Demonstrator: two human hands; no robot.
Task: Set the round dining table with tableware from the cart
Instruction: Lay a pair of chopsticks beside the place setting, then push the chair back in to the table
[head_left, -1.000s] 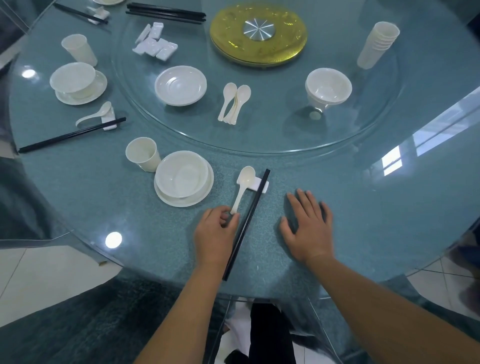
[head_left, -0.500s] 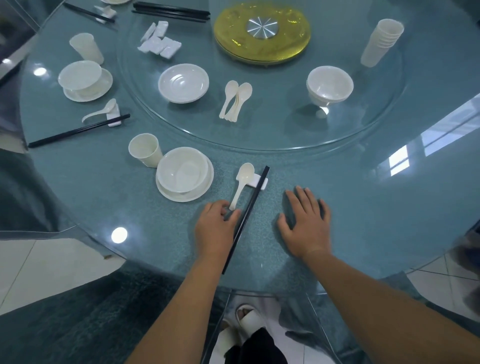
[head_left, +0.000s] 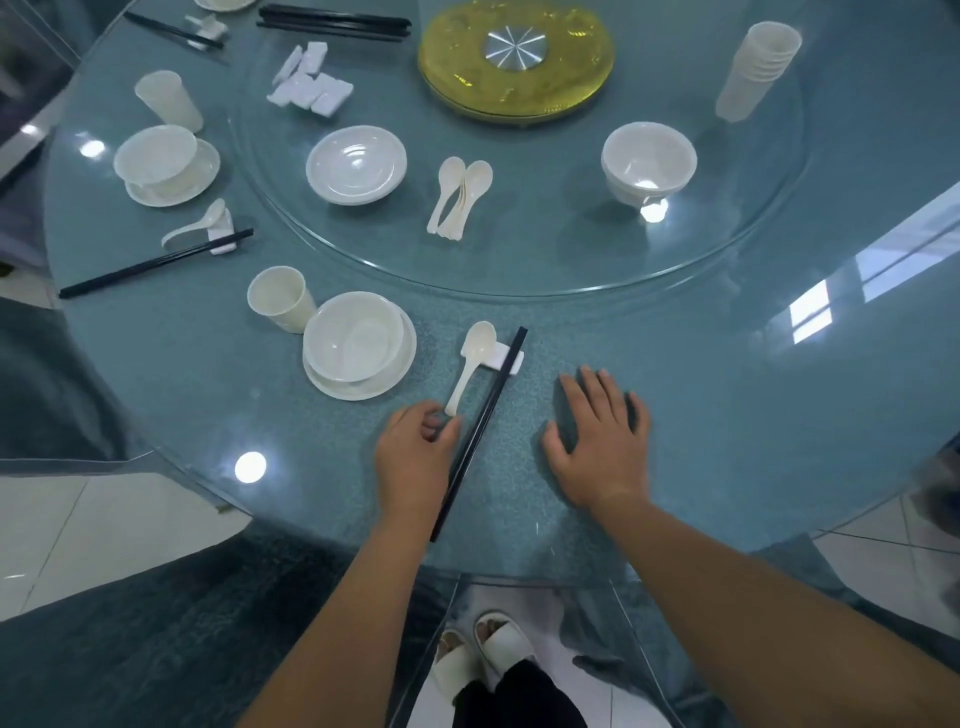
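the left hand (head_left: 415, 457) pinches the handle tip of the white spoon (head_left: 470, 364), whose bowl lies on a white rest (head_left: 506, 359) beyond the fingers. black chopsticks (head_left: 480, 428) run along that hand's right edge. the right hand (head_left: 602, 441) lies flat, fingers spread, on the glass table (head_left: 727, 389). i see no readable writing anywhere.

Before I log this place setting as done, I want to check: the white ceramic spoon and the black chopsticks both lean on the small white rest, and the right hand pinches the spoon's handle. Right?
One detail is wrong: the head view shows the left hand at the handle of the white ceramic spoon, not the right. The right hand lies flat on the glass table. The spoon and the black chopsticks do lean on the small white rest.
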